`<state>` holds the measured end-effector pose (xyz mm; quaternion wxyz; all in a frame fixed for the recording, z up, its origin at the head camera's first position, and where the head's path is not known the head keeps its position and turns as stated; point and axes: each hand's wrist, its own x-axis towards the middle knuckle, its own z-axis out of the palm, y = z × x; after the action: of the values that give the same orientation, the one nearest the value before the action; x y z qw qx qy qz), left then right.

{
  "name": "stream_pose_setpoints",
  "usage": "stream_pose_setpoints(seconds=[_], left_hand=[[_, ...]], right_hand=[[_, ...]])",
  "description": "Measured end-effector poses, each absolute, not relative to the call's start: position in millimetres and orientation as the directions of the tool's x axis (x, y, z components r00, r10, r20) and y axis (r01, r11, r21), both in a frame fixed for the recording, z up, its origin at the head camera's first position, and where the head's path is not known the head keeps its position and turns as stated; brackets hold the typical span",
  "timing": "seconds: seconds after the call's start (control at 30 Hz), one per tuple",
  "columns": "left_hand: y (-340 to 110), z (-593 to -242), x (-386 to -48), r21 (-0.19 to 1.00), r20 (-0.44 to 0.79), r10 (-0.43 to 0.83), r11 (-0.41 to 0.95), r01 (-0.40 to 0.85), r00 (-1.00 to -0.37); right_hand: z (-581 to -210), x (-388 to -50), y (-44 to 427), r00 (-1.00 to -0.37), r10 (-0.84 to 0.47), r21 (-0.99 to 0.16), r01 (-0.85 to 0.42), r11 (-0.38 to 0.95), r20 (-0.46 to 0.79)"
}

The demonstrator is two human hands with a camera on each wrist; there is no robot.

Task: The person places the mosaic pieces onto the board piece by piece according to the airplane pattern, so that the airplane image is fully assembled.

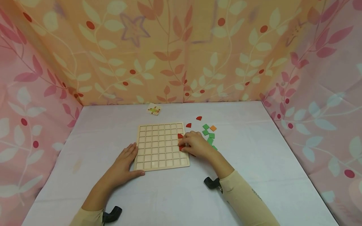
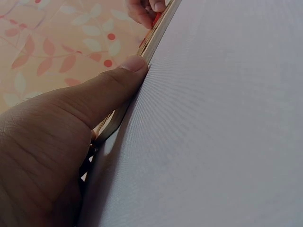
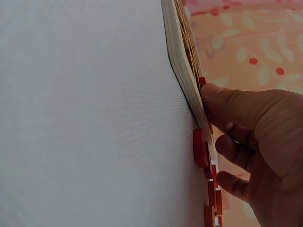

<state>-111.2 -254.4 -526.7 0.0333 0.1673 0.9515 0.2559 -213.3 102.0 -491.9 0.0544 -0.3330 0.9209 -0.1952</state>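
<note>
Over on that white tabletop (image 1: 164,197), the left grip (image 1: 124,164) rests against a gridded wooden board (image 1: 158,150); the right grip (image 1: 197,144) pinches a red piece (image 1: 181,147), green squares (image 1: 205,126) nearby.

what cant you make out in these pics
Lower red piece on the board: head view, partly hidden by the right grip.
Card details: head view, too small.
Left grip, partly: left wrist view, cut off by left edge.
One board end: right wrist view, cut off by top edge.
</note>
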Motion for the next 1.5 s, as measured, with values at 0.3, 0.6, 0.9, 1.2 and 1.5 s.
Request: stream_pose_setpoints(seconds=[0.3, 0.6, 0.9, 1.2, 1.5], left_hand=[[-255.9, -529.1, -110.7, 0.501, 0.032, 0.345, 0.807, 0.314, -0.938], [-255.3, -528.2, -111.5, 0.498, 0.015, 0.342, 0.812, 0.303, -0.94], [-255.5, -528.0, -111.8, 0.49, 0.012, 0.347, 0.816, 0.307, -0.938], [-257.2, -529.6, -111.8, 0.487, 0.032, 0.346, 0.814, 0.316, -0.938], [-257.5, -531.6, -114.0, 0.488, 0.005, 0.345, 0.818, 0.303, -0.939]], right_hand=[[-492.4, -213.4, 102.7, -0.769, -0.638, -0.402, -0.597, 0.695, 0.039], [-492.4, -211.9, 103.3, -0.77, -0.636, -0.413, -0.596, 0.689, 0.05], [-492.2, -212.7, 103.2, -0.774, -0.633, -0.418, -0.587, 0.694, 0.036], [-488.5, -213.9, 101.2, -0.761, -0.644, -0.407, -0.615, 0.676, 0.079], [-492.4, -216.1, 98.4, -0.772, -0.635, -0.402, -0.593, 0.698, 0.037]])
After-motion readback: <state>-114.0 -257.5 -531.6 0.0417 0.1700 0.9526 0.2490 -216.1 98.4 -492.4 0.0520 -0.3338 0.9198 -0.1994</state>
